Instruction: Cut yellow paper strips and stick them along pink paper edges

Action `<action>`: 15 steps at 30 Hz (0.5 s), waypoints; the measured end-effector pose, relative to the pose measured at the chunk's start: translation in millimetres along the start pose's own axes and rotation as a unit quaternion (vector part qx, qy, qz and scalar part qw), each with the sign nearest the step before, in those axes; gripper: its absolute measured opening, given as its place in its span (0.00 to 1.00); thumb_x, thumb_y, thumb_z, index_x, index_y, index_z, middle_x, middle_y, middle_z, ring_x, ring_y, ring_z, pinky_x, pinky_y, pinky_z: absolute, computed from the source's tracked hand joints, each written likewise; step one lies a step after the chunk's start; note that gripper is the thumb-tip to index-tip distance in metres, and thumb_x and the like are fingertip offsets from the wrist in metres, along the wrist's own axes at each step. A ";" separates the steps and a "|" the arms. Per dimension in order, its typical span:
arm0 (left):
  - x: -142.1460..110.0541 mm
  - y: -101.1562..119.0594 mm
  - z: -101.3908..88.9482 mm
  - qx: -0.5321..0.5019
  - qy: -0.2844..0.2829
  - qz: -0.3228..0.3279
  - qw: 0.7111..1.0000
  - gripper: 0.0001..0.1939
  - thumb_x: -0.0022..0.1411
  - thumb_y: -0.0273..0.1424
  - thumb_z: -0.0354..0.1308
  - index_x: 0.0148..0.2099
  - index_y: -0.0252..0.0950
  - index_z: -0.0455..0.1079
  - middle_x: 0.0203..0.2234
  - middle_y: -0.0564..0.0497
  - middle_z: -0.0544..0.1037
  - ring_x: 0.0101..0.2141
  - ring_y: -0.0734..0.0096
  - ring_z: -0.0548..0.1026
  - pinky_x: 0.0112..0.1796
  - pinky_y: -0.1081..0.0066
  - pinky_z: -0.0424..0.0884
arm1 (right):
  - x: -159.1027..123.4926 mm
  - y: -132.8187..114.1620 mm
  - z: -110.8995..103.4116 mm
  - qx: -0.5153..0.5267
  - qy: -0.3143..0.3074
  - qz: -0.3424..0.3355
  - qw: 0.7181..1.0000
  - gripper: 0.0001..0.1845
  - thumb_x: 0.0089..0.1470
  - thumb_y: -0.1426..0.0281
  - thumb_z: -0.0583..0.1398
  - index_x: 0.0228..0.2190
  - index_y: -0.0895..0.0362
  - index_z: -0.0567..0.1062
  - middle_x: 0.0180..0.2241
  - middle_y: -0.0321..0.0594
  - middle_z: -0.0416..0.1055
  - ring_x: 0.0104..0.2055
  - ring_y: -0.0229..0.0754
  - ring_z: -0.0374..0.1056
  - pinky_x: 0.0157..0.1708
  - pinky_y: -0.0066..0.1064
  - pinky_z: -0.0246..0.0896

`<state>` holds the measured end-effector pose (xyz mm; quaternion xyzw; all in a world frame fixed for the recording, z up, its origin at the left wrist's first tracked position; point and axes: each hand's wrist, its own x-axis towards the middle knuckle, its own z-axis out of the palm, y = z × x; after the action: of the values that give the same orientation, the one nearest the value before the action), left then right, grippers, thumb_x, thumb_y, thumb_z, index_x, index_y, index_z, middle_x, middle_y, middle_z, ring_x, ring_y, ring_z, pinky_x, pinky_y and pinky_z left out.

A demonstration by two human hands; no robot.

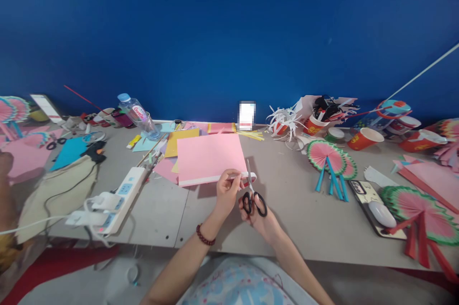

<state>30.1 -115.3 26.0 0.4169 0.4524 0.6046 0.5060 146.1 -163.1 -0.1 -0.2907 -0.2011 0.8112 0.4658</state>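
Left hand (pixel 228 188) pinched the tape (pixel 201 181) near its end, apparently for steadiness, the pink paper (pixel 211 154) lying just beyond. Immediately right, the right hand (pixel 257 216) grasped the scissors (pixel 251 187) by both loops, seemingly for control beside the tape. Farther left sat a power strip (pixel 126 190).

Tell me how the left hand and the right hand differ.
The left hand pinches the white strip at the near edge of the pink sheet; the right hand holds the scissors.
The left wrist wears a dark beaded bracelet; the right wrist is bare.
Both hands work close together near the sheet's near right corner.
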 end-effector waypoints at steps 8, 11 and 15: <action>-0.1 -3.4 -1.2 -0.013 -0.008 0.010 1.000 0.11 0.58 0.39 0.60 0.35 0.36 0.67 0.18 0.57 0.70 0.21 0.78 0.67 0.25 0.77 0.64 | -0.5 -0.6 3.9 -0.002 0.003 0.002 1.000 0.22 0.45 0.51 0.66 0.29 0.57 0.71 0.28 0.37 0.70 0.23 0.31 0.60 0.22 0.24 0.50; 0.2 -4.0 -2.1 -0.005 -0.006 0.012 1.000 0.11 0.58 0.39 0.59 0.35 0.36 0.67 0.19 0.56 0.71 0.21 0.78 0.68 0.25 0.77 0.65 | -0.2 -0.1 5.0 -0.003 0.010 0.003 1.000 0.23 0.44 0.50 0.66 0.29 0.57 0.70 0.27 0.37 0.70 0.22 0.31 0.59 0.21 0.25 0.49; 0.7 -4.0 -2.3 -0.003 -0.002 0.007 1.000 0.12 0.57 0.41 0.60 0.35 0.36 0.67 0.19 0.56 0.70 0.21 0.77 0.68 0.25 0.76 0.64 | 0.0 0.4 5.4 -0.012 0.015 -0.004 1.000 0.23 0.45 0.50 0.65 0.29 0.57 0.70 0.28 0.37 0.70 0.22 0.31 0.59 0.21 0.25 0.49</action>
<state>28.7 -114.6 21.6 0.4194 0.4471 0.6085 0.5039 142.4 -163.6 3.7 -0.3077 -0.2054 0.8024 0.4682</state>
